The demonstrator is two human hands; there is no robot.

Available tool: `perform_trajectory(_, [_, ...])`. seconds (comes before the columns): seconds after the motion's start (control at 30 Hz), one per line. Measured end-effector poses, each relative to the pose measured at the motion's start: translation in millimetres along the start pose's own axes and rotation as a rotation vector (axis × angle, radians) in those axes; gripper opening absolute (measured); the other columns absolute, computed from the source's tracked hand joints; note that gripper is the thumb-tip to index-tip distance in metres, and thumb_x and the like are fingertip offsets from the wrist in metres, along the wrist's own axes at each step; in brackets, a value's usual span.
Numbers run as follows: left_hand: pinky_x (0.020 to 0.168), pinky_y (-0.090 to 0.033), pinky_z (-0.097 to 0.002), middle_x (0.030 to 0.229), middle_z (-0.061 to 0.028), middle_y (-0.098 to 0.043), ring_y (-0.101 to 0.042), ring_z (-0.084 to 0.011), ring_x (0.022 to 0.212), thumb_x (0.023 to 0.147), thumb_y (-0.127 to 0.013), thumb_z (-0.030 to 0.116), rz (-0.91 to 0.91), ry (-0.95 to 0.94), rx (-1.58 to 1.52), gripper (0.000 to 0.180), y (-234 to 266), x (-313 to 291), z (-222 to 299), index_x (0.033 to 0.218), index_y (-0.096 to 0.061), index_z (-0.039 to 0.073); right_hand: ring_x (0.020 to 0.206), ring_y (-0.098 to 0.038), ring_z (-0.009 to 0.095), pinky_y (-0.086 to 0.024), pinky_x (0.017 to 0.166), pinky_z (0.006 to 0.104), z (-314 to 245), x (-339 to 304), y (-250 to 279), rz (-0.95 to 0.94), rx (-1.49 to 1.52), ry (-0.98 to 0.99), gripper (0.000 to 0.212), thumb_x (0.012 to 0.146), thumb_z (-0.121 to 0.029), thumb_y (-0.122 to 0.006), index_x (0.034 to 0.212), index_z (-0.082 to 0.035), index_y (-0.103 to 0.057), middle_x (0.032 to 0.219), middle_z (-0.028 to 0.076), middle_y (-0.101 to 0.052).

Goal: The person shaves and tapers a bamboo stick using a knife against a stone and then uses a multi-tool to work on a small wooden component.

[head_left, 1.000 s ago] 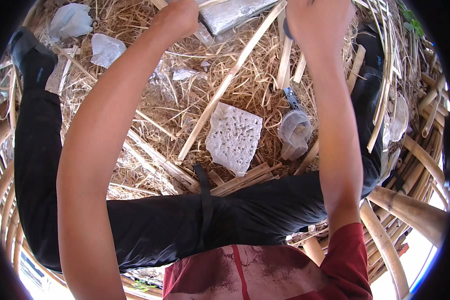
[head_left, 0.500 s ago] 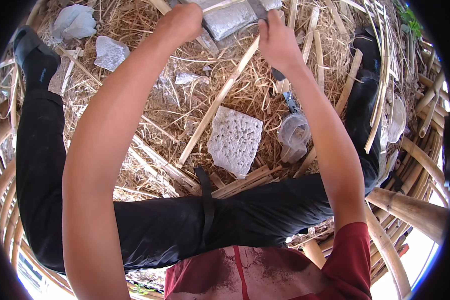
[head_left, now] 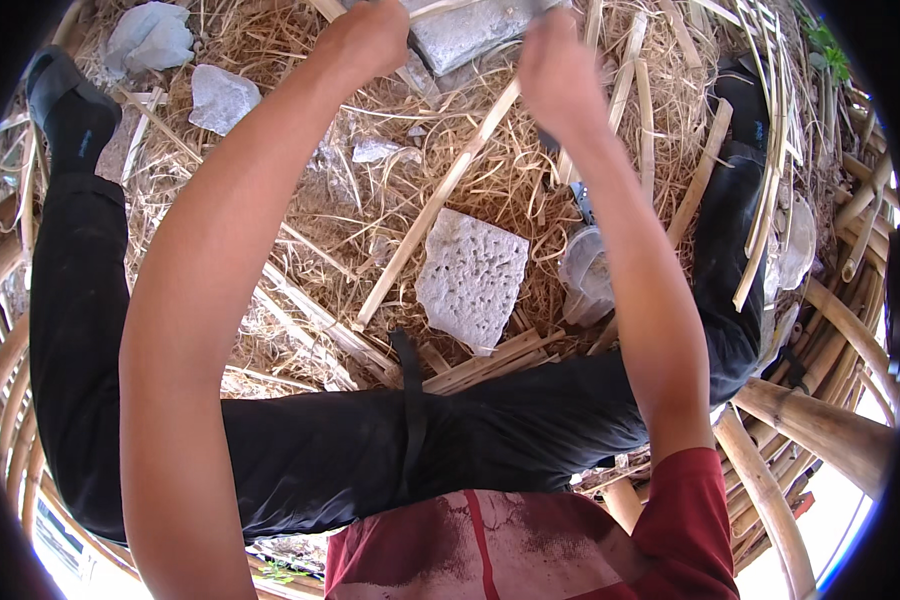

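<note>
Right hand swung left, dark-handled tool along.
A second ago farther right; now blurred by grey block's right end, covering long pale strip's top. Forearm newly overlaps plastic cup.

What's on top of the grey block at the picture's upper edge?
A pale strip crosses over the grey block beside the left hand; contact is unclear. Anything behind the blurred right hand or beyond the upper frame edge cannot be seen.
</note>
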State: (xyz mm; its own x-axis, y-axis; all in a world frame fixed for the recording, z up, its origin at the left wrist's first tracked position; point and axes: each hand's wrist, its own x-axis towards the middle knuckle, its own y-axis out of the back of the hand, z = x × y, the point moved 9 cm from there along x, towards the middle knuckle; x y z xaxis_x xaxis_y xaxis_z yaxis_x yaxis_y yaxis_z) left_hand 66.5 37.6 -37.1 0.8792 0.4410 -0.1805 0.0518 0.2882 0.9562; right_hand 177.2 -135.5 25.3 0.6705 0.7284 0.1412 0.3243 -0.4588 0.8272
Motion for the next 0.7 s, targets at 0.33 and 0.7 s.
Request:
perform_trajectory(0.33, [0.084, -0.059, -0.0481, 0.098, -0.0296, -0.071, -0.072, -0.0419, 0.095, 0.081, -0.072, 0.008, -0.088, 0.132, -0.021, 0.021, 4, 2, 6, 0.096, -0.073, -0.007, 0.077, -0.070, 0.048, -0.056, 0.070, 0.0551, 10, 0, 4, -0.012, 0.165, -0.105, 0.027, 0.105, -0.022, -0.044, 0.115, 0.003, -0.049, 0.084, 0.031, -0.069])
perform_trajectory(0.7, [0.083, -0.059, -0.0485, 0.095, -0.0312, -0.071, -0.072, -0.0431, 0.092, 0.080, -0.073, 0.008, -0.148, 0.106, 0.039, 0.022, 8, 4, 10, 0.092, -0.072, -0.011, 0.065, -0.065, 0.051, -0.053, 0.057, 0.0537, -25, 4, 32, 0.163, 0.095, 0.086, 0.025, 0.104, -0.019, -0.046, 0.115, 0.003, -0.047, 0.073, 0.031, -0.065])
